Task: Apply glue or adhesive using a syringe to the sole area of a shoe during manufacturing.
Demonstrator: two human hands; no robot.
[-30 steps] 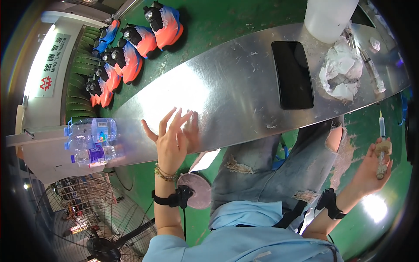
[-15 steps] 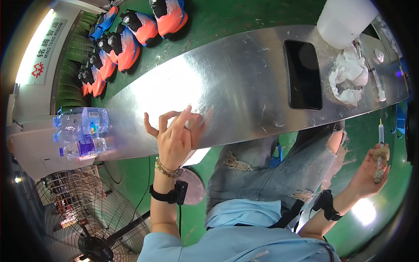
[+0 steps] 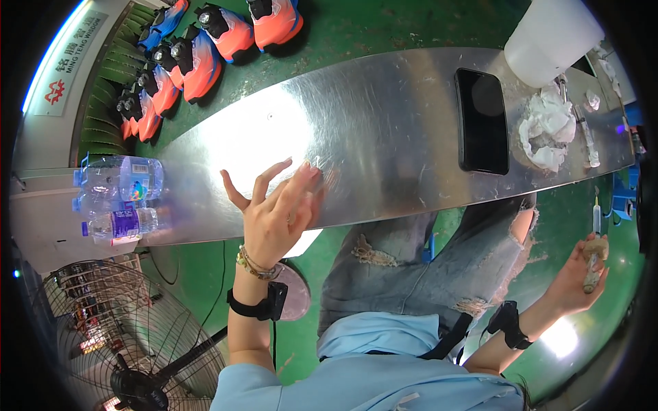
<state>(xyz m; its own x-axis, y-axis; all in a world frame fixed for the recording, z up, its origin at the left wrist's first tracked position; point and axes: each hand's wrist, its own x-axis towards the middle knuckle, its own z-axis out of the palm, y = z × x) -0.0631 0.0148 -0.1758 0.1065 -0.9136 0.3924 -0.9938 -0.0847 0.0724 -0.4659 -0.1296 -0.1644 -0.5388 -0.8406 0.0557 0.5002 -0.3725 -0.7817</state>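
Observation:
My left hand (image 3: 269, 222) hovers over the near edge of the metal bench (image 3: 391, 130), its fingers spread and partly bent. Nothing shows between them, though part of the palm side is hidden. Off the bench at the right, my right hand (image 3: 574, 275) is closed around a syringe (image 3: 596, 219). Its clear barrel and thin tip point away from me, and a dirty tan wrapping covers its lower part and plunger. On the bench lie a black phone (image 3: 482, 127), a crumpled white tissue (image 3: 550, 127) and another slim, syringe-like tube (image 3: 589, 142).
A white bucket (image 3: 554, 42) stands at the bench's far right. Clear plastic bottles (image 3: 123, 222) lie at its left end. Beyond it, several orange and blue shoes (image 3: 199, 72) are lined up. A wire-caged fan (image 3: 130, 335) is at lower left, beside a round stool (image 3: 295, 294).
My left hand's fingers have straightened and spread a little, staying over the bench edge. The right hand keeps hold of the syringe. The whole view has shifted slightly.

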